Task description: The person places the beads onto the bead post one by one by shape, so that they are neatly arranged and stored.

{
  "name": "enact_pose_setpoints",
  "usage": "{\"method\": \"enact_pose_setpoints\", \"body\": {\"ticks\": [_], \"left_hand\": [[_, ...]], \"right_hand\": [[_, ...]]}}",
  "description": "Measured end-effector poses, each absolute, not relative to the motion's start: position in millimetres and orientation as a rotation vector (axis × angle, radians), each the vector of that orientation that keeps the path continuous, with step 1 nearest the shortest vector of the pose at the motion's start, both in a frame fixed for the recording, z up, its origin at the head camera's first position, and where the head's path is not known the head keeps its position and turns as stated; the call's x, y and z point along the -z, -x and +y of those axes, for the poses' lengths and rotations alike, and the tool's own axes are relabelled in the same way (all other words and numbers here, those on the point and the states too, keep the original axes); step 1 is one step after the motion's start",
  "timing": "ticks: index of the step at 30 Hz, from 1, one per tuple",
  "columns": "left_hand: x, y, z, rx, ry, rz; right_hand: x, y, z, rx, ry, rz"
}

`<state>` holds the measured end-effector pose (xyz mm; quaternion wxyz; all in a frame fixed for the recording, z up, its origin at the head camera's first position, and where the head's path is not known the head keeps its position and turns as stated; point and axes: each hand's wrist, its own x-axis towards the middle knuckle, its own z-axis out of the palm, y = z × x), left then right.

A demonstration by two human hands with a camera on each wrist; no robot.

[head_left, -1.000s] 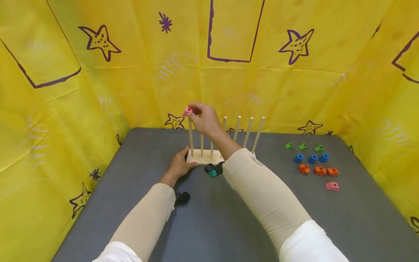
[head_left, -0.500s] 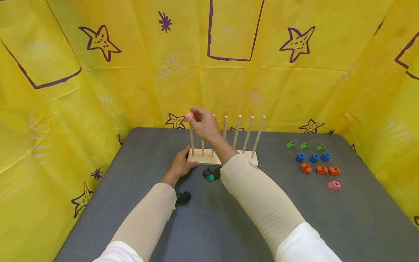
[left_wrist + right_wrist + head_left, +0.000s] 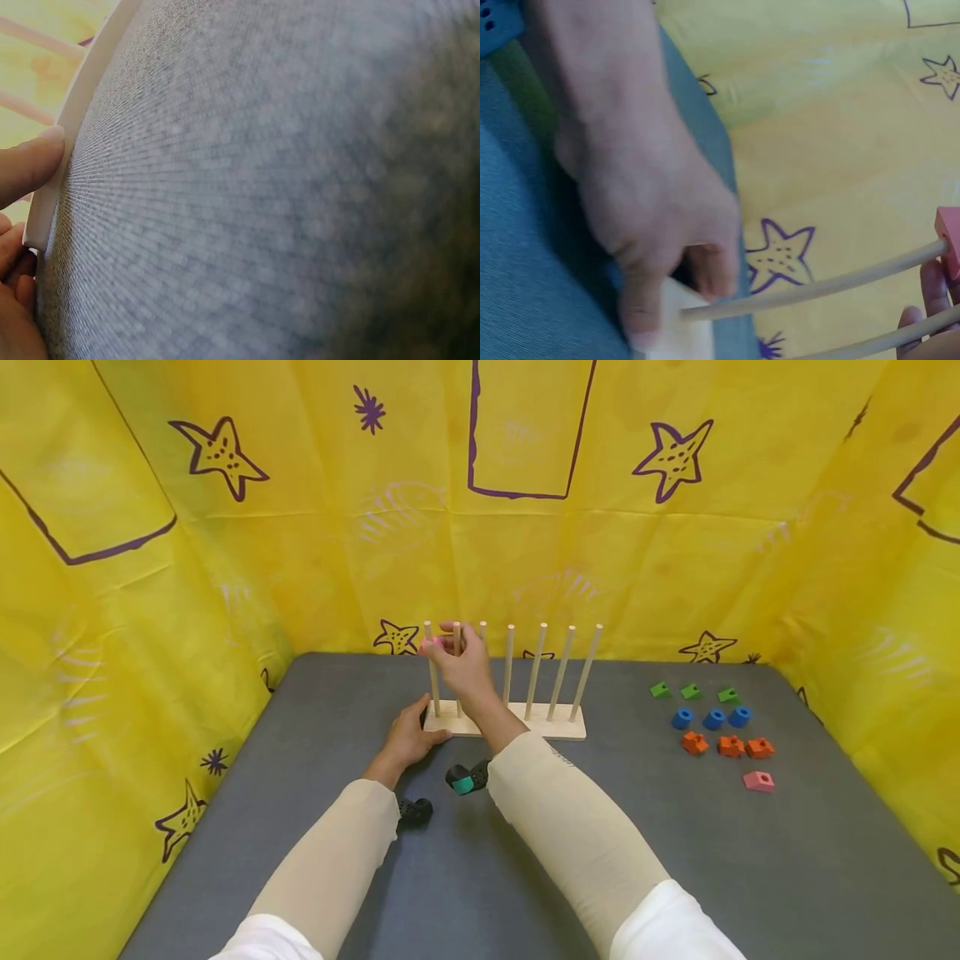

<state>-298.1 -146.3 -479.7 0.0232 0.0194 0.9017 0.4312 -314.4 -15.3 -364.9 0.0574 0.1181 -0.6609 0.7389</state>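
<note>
Peg rack (image 3: pixel 543 724): pale wooden base with seven pegs, standing on the grey table (image 3: pixel 465 877); it could skid or tip if the steadying grip slackened while the block was pushed down crookedly.
Left hand (image 3: pixel 407 735): grasping the near left end of the base, thumb over the edge, fingers around the end; a slip here would let the pegs sway.
Right hand (image 3: pixel 467 670): thumb and fingers pinching the held pink block; the second peg (image 3: pixel 457 681) runs close among these fingers, so a sideways move could snag or knock it.
Spare blocks: three green (image 3: pixel 691 692), three blue (image 3: pixel 714 719), three orange (image 3: pixel 731 746) and one pink (image 3: pixel 759 781) on the table's right, well apart from both hands.
Held pink block (image 3: pixel 428 647): around the leftmost peg (image 3: pixel 434 685), near its top; uneven pressure would probably tilt it and jam its hole against the wood.
</note>
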Motion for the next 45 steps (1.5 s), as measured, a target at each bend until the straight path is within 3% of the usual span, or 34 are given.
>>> {"method": "enact_pose_setpoints", "body": {"ticks": [9,14,27,45], "left_hand": [[481.6,299.1,-148.9,-1.365,-0.105,2.815],[482.3,301.9,-150.3,-1.347,-0.092,2.827],[482.1,296.9,-150.8,-1.303,-0.084,2.881],[483.7,300.3,-149.2,-1.322,-0.065,2.851]], "right_hand": [[402.4,316.2,-19.0,-2.310,-0.308,-2.040],[401.6,304.1,-18.1,-2.240,-0.297,-2.120],[462.6,315.1,-27.8,-2.186,-0.152,-2.201],[468.2,318.3,-25.2,-2.132,-0.108,-2.283]]}}
